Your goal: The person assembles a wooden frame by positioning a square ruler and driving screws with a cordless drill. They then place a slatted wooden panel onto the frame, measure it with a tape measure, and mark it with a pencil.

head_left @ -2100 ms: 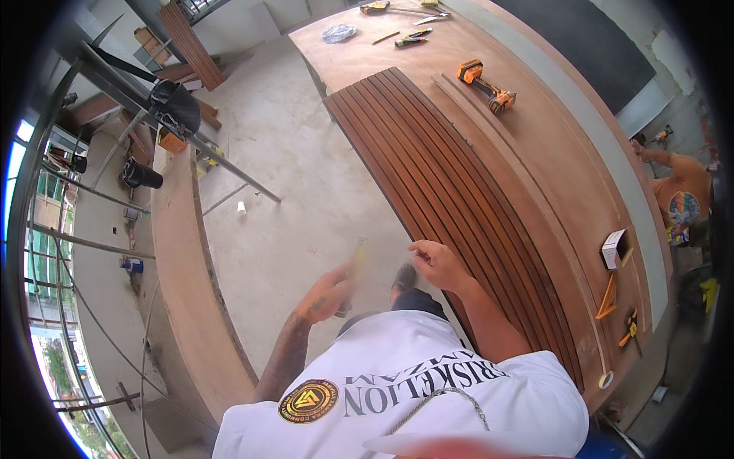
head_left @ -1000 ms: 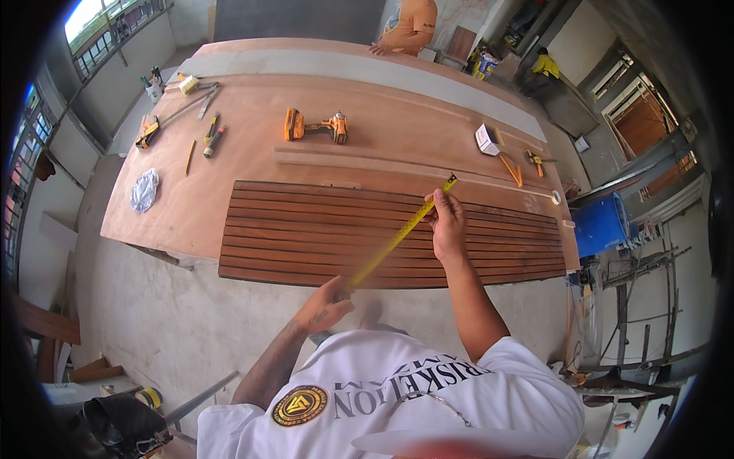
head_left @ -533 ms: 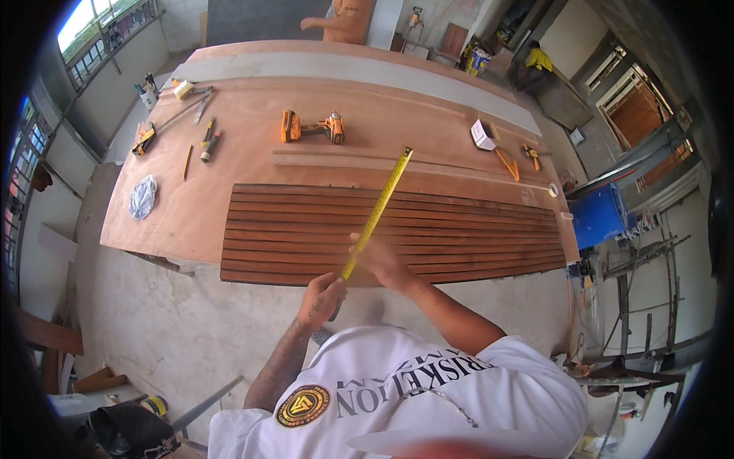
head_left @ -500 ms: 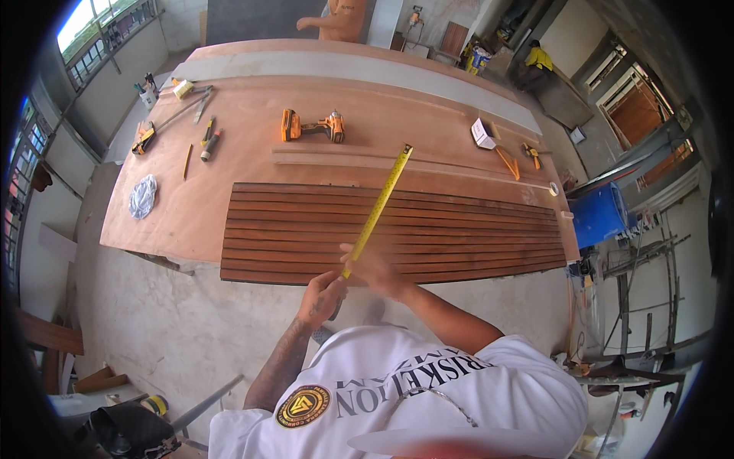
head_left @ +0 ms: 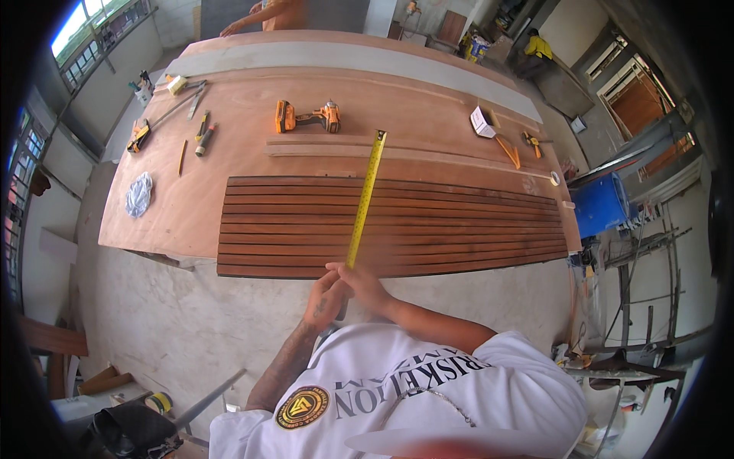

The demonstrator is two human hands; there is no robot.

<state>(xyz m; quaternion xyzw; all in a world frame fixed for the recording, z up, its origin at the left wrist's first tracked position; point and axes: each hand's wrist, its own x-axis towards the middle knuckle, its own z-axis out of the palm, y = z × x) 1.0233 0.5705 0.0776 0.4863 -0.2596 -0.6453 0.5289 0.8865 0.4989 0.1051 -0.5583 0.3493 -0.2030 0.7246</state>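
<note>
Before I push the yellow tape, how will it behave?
The yellow tape is probably stiff lengthwise, since it runs nearly straight. Being long and thin, it may twist sideways. Its far end could swing, with left hand and right hand at the other.

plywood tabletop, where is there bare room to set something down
Bare plywood tabletop shows between the cordless drill and white box, right of the yellow tape measure; another patch lies between the crumpled plastic and slatted wood panel. Crowded: the far-left corner, with hand tools, and around the white box.
</note>
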